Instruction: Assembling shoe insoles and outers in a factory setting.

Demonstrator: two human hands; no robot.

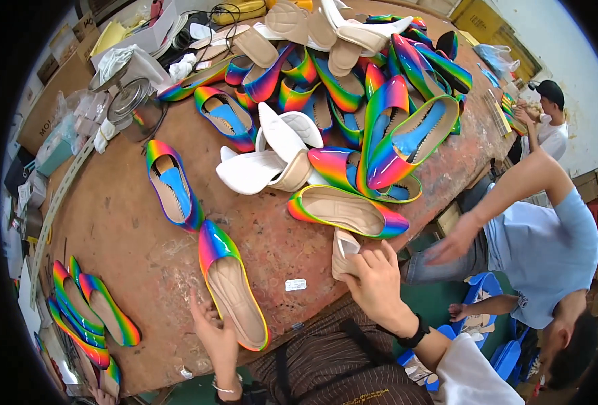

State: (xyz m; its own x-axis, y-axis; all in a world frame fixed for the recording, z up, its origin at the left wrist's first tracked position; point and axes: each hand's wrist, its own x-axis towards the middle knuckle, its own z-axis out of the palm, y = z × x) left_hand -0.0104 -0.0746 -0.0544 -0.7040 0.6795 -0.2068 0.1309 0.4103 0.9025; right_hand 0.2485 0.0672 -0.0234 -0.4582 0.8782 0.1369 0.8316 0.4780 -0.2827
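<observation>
My right hand [378, 287] pinches a beige padded insole [343, 251] at the table's near edge, just below a rainbow flat shoe [339, 208] lying on its side with a beige lining. My left hand [214, 331] is open and holds nothing, its fingers loosely stretched over the table beside another rainbow flat [235, 290] with a beige insole inside. Whether those fingers touch that shoe I cannot tell. Beyond its toe lies a rainbow flat [174, 185] with a blue piece inside. White and beige insoles [265, 169] are stacked in the middle of the table.
A heap of rainbow flats [407, 148] and loose insoles [289, 20] covers the far side. Several finished-looking flats [86, 304] stand at the left. A metal pot [133, 108] sits at the far left. On the right, a person in light blue [542, 236] bends beside blue crates [481, 297].
</observation>
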